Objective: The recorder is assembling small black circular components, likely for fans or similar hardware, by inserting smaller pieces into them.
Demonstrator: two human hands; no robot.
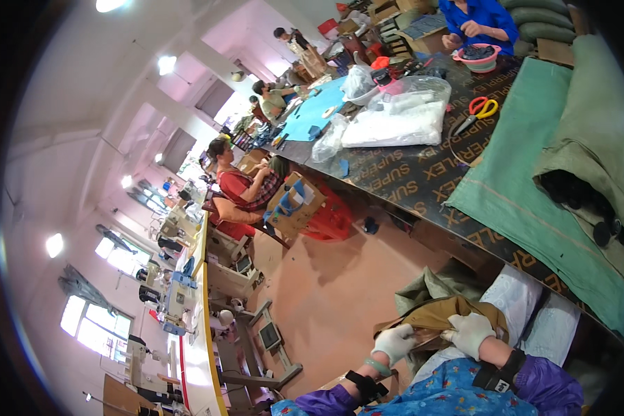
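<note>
- Left hand (394,343): I see it gloved, fingers pinching the brown cloth (437,313).
- Right hand (470,334): pinching the same cloth, opposite the left.
- Cloth position: between and just beyond both hands.
- Step, I judge: arranging the cloth's edge; the next move calls for an even two-handed hold.

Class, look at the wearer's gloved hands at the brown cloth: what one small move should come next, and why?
Probably ease the left hand and right hand slightly apart, drawing the brown cloth flatter: both appear to grip it with a gap between them, and the fabric there looks folded.
</note>
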